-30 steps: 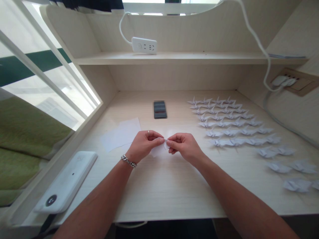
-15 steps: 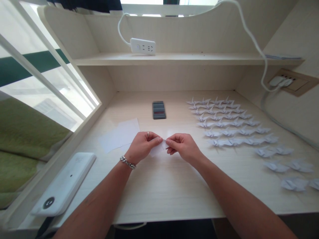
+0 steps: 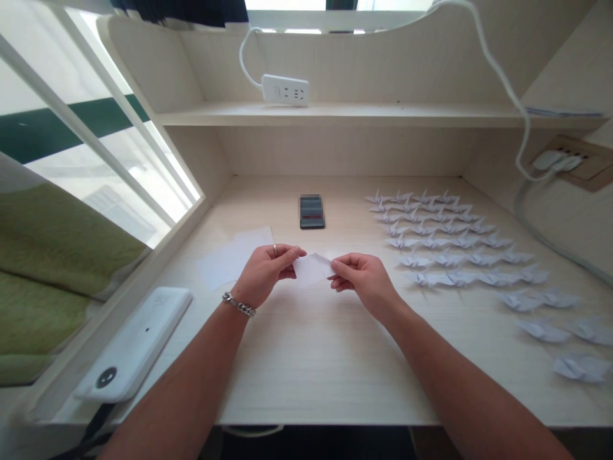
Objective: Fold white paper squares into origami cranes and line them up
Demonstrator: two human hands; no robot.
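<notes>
Both my hands hold a small folded white paper (image 3: 312, 268) just above the middle of the pale wooden desk (image 3: 311, 358). My left hand (image 3: 266, 272), with a ring and a chain bracelet, pinches the paper's left edge. My right hand (image 3: 363, 279) pinches its right edge. The paper is stretched flat between the two pinches. Loose white sheets (image 3: 230, 258) lie on the desk just left of my left hand.
Several folded white paper cranes (image 3: 445, 243) lie in rows on the right of the desk. A dark phone (image 3: 311, 212) rests behind my hands. A white flat device (image 3: 136, 342) sits at the left edge. A power strip (image 3: 285, 89) stands on the shelf; a cable (image 3: 522, 128) runs to a wall socket.
My hands have moved apart, and the paper that was bunched between my fingertips now shows as a flat piece between them. The view has shifted slightly.
</notes>
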